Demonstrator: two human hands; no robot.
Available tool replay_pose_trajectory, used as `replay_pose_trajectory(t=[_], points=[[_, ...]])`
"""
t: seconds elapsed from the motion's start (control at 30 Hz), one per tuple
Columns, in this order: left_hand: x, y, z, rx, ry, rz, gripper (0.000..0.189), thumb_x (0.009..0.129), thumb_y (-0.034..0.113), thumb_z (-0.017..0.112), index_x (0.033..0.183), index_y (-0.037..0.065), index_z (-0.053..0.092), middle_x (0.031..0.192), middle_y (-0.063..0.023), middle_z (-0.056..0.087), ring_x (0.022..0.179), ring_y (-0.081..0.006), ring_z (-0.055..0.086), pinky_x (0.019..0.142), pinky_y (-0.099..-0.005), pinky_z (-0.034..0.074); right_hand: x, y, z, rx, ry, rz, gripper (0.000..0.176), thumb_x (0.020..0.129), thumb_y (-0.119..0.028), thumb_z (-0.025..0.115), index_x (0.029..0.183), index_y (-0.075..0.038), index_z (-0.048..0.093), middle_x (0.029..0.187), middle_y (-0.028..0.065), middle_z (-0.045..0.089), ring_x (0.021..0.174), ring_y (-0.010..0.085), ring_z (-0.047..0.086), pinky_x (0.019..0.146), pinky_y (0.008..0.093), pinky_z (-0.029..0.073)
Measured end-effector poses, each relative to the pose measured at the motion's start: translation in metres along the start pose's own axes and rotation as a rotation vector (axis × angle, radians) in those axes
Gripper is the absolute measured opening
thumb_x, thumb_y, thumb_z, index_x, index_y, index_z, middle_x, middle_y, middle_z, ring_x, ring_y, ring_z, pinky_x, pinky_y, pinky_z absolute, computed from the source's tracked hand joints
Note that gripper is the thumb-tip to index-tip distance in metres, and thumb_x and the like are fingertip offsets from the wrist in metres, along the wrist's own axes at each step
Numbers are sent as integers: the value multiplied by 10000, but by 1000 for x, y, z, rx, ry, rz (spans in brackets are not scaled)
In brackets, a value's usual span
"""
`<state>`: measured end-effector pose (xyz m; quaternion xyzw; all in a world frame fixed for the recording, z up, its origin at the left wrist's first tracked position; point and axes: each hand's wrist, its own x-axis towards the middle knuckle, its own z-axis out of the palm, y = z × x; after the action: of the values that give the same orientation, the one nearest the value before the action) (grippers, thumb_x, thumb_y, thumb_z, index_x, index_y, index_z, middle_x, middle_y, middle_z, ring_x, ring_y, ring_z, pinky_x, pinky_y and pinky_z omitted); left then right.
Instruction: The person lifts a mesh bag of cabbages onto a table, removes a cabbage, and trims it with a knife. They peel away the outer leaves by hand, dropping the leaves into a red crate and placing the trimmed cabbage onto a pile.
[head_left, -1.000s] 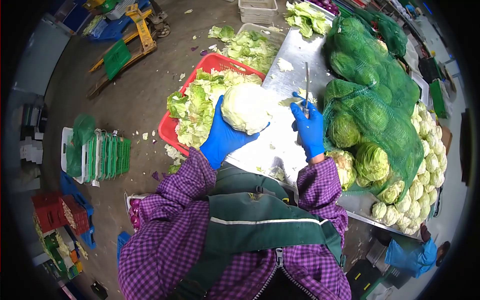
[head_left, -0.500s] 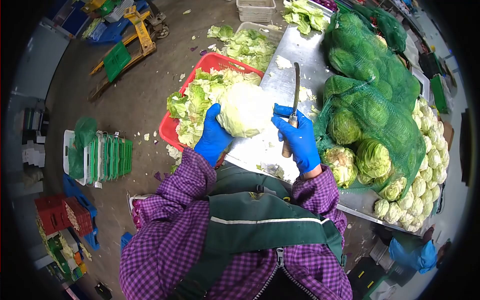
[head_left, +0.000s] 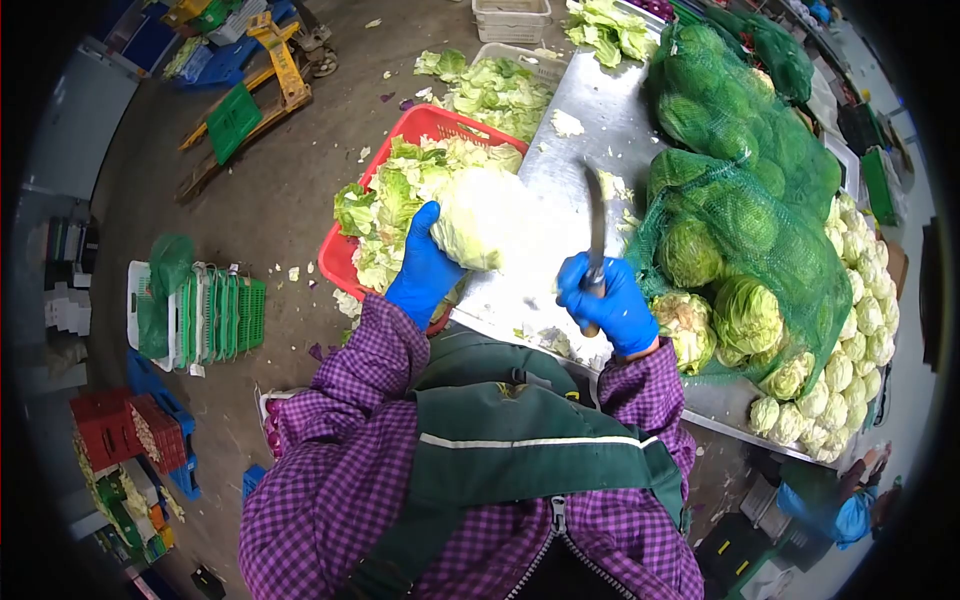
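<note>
A pale trimmed cabbage [head_left: 478, 222] rests in my blue-gloved left hand [head_left: 427, 262], whose thumb and fingers cup its left side and underside. My right hand [head_left: 612, 304], also in a blue glove, is wrapped round the wooden handle of a knife [head_left: 597, 218]. Its curved blade points up and away from me, apart from the cabbage. Beneath the cabbage, a red crate [head_left: 341, 262] full of loose cabbage leaves [head_left: 392, 200] stands left of the metal table [head_left: 585, 100]. Glare washes out the cabbage's right side.
Green mesh sacks [head_left: 745, 215] of cabbages fill the table's right side, beside a pile of small pale cabbages [head_left: 835, 385]. Leaf scraps lie on the table and floor. Stacked green crates [head_left: 235, 310] and a yellow pallet jack [head_left: 280, 60] stand at left.
My right hand has drawn back from the cabbage, down and slightly right, and its fingers have closed fully round the knife handle. My left hand still holds the cabbage, shifted slightly left.
</note>
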<state>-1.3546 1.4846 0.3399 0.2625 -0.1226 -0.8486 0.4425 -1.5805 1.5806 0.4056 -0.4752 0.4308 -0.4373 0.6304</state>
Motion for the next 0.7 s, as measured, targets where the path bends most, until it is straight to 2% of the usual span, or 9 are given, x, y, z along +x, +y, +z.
replay_pose_trajectory(t=[0.07, 0.13, 0.27, 0.33, 0.47, 0.5, 0.6, 0.63, 0.7], points=[[1, 2, 2, -33, -47, -24, 679, 858, 499, 434, 1397, 95, 345, 1412, -137, 390, 1312, -325, 349, 1073, -505, 279, -7, -5, 1, 35, -212, 173, 101, 781, -37, 655, 878, -18, 633, 813, 30, 624, 696, 79, 558, 625, 234, 458], [2, 2, 6, -57, -52, -26, 676, 858, 499, 436, 1401, 108, 340, 1419, -136, 378, 1317, -331, 340, 1075, -517, 270, -10, 11, 1, -65, -319, 40, 120, 786, -30, 658, 903, -14, 637, 825, 23, 627, 685, 76, 554, 621, 232, 457], [1, 4, 16, -145, -121, -33, 694, 855, 522, 449, 1419, 144, 306, 1444, -133, 334, 1321, -351, 325, 1079, -561, 236, -14, 8, 0, 42, -226, 162, 173, 786, -35, 666, 953, -8, 631, 838, 22, 631, 680, 63, 543, 603, 216, 447], [1, 3, 22, -152, -93, -44, 713, 852, 550, 438, 1424, 151, 292, 1449, -129, 325, 1321, -357, 322, 1076, -579, 225, -5, 14, 3, 18, 219, 108, 233, 792, -43, 661, 1018, -2, 617, 886, 39, 646, 670, 54, 534, 592, 206, 443], [1, 1, 22, -252, -166, -140, 763, 846, 541, 520, 1429, 136, 239, 1442, -155, 321, 1319, -343, 326, 1058, -565, 272, 20, 16, 10, 55, 478, -70, 451, 806, -43, 639, 1242, -13, 528, 1174, 65, 603, 600, 23, 482, 546, 184, 421], [-1, -2, 17, -249, -171, -154, 763, 846, 541, 520, 1429, 136, 239, 1442, -155, 321, 1319, -343, 326, 1058, -565, 272, 24, 17, 12, 0, 474, -40, 472, 804, -51, 649, 1255, -8, 517, 1191, 68, 594, 651, 39, 502, 597, 197, 441], [3, -18, 16, 1306, -123, 576, 929, 640, 136, 835, 1334, 45, 223, 1347, -194, 412, 1226, -271, 456, 994, -419, 422, 34, 40, 8, -44, 440, -159, 812, 696, -121, 790, 1377, -8, 362, 1362, 105, 451, 1122, 168, 488, 994, 311, 372], [11, -23, 14, 1064, -125, 415, 910, 585, 31, 846, 1292, 28, 273, 1310, -201, 442, 1180, -276, 501, 949, -406, 464, 35, 49, 9, 78, 399, -285, 963, 652, -158, 826, 1421, -15, 264, 1409, 129, 388, 1242, 194, 407, 1048, 325, 325], [-9, -20, 56, 708, -329, 14, 673, 895, 330, 577, 1400, 80, 209, 1382, -169, 395, 1255, -305, 424, 1046, -464, 354, 23, 39, 8, -241, 439, -310, 1052, 635, -192, 840, 1451, -42, 193, 1437, 153, 342, 1308, 213, 335, 1079, 344, 286]])
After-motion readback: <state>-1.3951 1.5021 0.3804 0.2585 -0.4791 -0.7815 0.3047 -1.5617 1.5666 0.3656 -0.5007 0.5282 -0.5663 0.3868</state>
